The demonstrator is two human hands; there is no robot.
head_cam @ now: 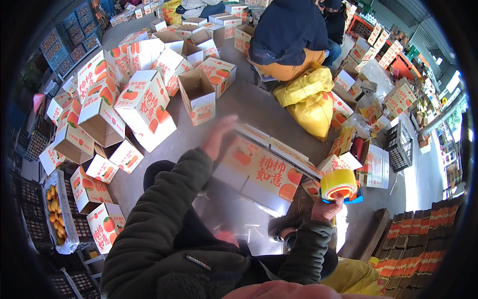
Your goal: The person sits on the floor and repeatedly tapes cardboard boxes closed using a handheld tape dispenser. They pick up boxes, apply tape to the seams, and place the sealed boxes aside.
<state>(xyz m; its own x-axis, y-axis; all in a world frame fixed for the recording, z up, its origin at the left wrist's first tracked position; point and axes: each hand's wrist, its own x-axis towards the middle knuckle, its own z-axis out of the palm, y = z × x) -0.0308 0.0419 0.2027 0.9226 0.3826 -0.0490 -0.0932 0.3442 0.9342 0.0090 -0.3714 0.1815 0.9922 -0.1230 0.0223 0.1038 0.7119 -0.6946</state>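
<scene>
A partly folded white cardboard carton (pixel 257 168) printed with orange persimmons lies tilted between my arms, over my lap. My left hand (pixel 219 135), blurred, is at the carton's upper left corner with its fingers extended; it holds nothing that I can see. In my right hand (pixel 328 207) is a tape dispenser with a wide roll of yellowish packing tape (pixel 338 183), beside the carton's right corner. Whether a strip of tape runs from the roll to the carton cannot be told.
Open and closed cartons (pixel 143 99) crowd the left and far floor. A person (pixel 287 33) sits ahead beside a yellow sack (pixel 312 101). Left stands a crate of orange fruit (pixel 56 213); right are a black crate (pixel 399 144) and stacked flat cardboard (pixel 414 243).
</scene>
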